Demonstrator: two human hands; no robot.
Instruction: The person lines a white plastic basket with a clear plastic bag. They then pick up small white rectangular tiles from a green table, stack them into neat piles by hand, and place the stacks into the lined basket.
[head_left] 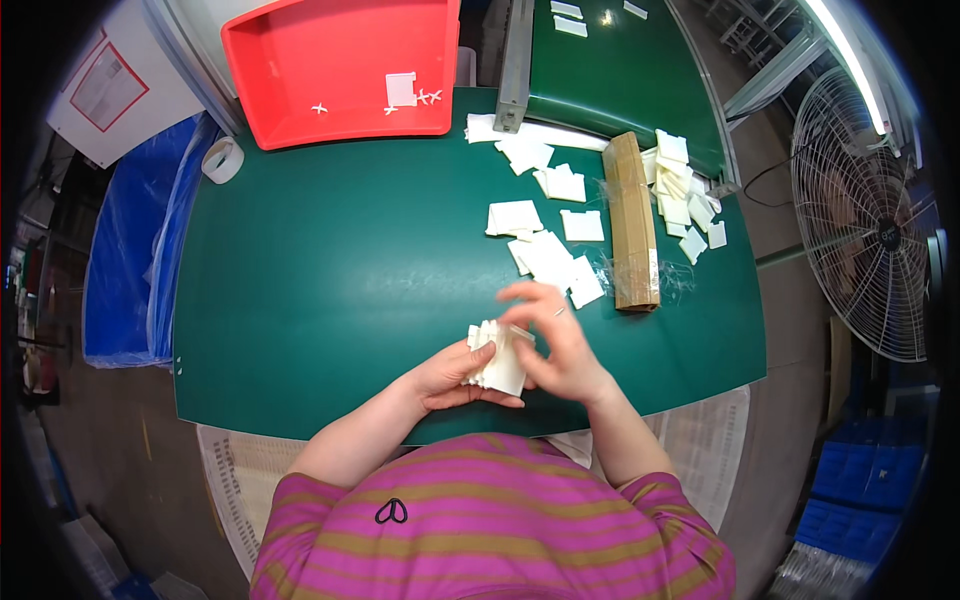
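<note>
A red-bordered notice (109, 88), print illegible; then the left hand (448, 377) clasps stacked white plates (507, 371) above the worktop (330, 290), stepped edges leftward, long axis unclear; the blurred right hand (566, 347) curls at their right, whether gripping I cannot tell.

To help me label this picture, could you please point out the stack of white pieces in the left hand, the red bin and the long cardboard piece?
Stack of white pieces (508, 373), head view: exposed flat face.
Red bin (335, 62), head view: bare inside floor.
Long cardboard piece (632, 225), head view: mid-length.
</note>
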